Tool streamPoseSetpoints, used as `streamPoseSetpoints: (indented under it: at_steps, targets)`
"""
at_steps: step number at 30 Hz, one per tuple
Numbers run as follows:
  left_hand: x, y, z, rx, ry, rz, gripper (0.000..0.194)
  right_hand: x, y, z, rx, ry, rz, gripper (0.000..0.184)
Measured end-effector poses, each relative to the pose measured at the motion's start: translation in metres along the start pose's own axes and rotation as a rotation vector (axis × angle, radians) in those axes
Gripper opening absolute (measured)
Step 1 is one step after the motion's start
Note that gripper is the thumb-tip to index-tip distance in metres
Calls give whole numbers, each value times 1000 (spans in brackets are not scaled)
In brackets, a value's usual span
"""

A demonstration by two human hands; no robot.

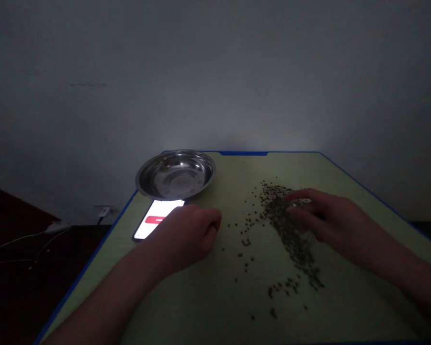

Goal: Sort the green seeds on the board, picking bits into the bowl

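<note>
A pile of small dark green-brown grains (290,230), like beans or seeds, spreads over the right half of the table, with loose ones scattered around it. Over the pile's upper right side is my right hand (318,213), its thumb and fingers apart and pointing left; I make out nothing held in it. My left hand (197,230) is closed in a fist to the left of the scattered grains; whatever it may hold is hidden. Beyond that fist stands a wide, shallow steel basin (183,179), with nothing visible inside it.
A phone (158,220) with a lit screen lies beside my left wrist, its far end against the basin. The pale green table (233,167) has a blue edge and stands by a grey wall. White cables (53,230) and a wall socket (103,211) are at the left.
</note>
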State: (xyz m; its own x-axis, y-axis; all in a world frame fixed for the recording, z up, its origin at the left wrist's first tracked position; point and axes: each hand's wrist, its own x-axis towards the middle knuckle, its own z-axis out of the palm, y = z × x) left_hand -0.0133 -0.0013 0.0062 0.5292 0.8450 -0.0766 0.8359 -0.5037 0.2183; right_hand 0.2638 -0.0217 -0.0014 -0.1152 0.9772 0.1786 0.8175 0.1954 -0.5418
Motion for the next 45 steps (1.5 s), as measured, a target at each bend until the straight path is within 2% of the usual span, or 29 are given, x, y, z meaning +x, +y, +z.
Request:
streamPoseSetpoints:
  at_steps: [5, 10, 13, 17, 21, 25, 32, 39, 42, 45]
  targets:
    - [0, 0, 0, 18, -6, -3, 19, 70, -10, -13, -203, -7, -156, 24]
    - [-2, -3, 0, 30, 6, -19, 19, 136, -7, 2, -244, -88, -157, 21]
    - [-2, -3, 1, 22, 11, -27, 20, 156, 0, 16, -290, -183, -162, 22]
    - [-2, -2, 0, 12, 16, -34, 20, 165, -1, 31, -335, -276, -190, 23]
    - [-3, 0, -2, 16, 19, -32, 19, 157, -13, 41, -311, -339, -274, 21]
    - [-2, 0, -2, 25, 53, -20, 19, 133, -24, 46, -237, -374, -377, 19]
    - [-1, 0, -4, -5, 153, 21, 16, 84, -37, 42, -141, -438, -472, 19]
    - [-1, 0, -4, 1, 144, 30, 17, 44, -48, 39, -95, -515, -540, 17]
    - [-1, 0, -4, 11, 134, 24, 17, 36, -47, 35, -100, -509, -564, 17]
    - [0, 0, -4, 19, 127, 23, 17, 32, -42, 24, -108, -437, -532, 17]
